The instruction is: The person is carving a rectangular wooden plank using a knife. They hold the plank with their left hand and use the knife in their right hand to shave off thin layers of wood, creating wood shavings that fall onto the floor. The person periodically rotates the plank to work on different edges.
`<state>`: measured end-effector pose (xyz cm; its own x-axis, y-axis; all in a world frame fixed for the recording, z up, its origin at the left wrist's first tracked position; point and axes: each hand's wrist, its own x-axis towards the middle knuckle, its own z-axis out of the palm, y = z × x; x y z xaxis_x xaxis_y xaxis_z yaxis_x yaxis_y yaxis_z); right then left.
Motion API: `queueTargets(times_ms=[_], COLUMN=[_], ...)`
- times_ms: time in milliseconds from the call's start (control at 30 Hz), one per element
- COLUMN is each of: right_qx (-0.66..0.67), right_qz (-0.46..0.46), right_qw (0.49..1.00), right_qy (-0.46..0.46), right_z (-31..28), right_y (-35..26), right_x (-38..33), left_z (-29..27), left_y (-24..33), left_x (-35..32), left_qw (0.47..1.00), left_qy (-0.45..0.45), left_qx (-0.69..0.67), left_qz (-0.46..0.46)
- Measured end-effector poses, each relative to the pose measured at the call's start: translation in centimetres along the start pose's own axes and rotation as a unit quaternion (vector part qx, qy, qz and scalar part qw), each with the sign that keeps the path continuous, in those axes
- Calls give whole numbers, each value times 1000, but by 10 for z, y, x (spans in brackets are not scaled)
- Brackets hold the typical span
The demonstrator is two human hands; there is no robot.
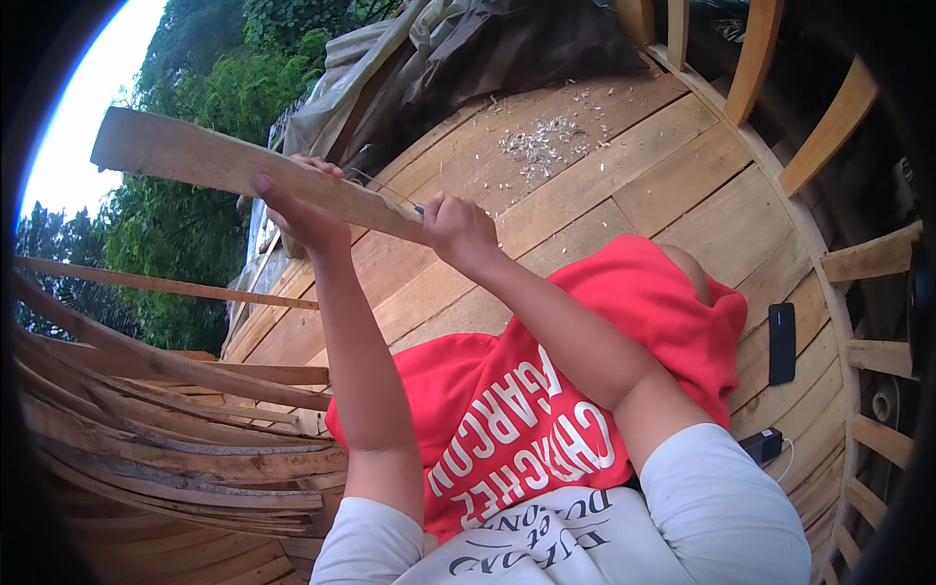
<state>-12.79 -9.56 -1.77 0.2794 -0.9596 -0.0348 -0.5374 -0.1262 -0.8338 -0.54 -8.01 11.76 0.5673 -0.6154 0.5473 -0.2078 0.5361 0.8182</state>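
A long, pale wooden board (185, 149) is held up in front of me, tilted from the upper left down toward my right hand. My left hand (310, 216) is wrapped around its middle, the thumb on the near face and the fingertips showing over the far edge. At the board's lower right end, my right hand (460, 232) is closed in a fist around a slim tool (419, 209). Only a small dark part of that tool shows beside the fist, with a thin line running along the board's upper edge; its kind is unclear.
Pale wood shavings (546, 141) lie scattered on the plank floor (673, 180). Long wooden slats (175, 439) are stacked at left. Red cloth (624, 312) covers my lap. A black phone (781, 343) and a black box (761, 446) with a white cable lie at right, near upright wooden ribs (829, 127).
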Motion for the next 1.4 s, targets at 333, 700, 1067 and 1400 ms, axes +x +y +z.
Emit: queueTargets(times_ms=[333, 700, 1067, 1400], right_qx=[8, -82, -9, 33], right_qz=[11, -129, -21, -23], right_qw=[1000, 984, 1000, 999], right_qy=[-1, 86, 18, -2], right_z=[9, 32, 12, -24], right_y=[11, 31, 0, -35], right_x=[3, 10, 5, -6], left_z=[-1, -11, -55, -45], left_y=[-1, 8, 2, 3], left_x=[-4, -13, -15, -12], left_qw=[999, 998, 998, 993], left_qy=[-15, 53, 48, 115], left_qx=[-38, -1, -32, 20], left_qz=[-5, 21, -14, 25])
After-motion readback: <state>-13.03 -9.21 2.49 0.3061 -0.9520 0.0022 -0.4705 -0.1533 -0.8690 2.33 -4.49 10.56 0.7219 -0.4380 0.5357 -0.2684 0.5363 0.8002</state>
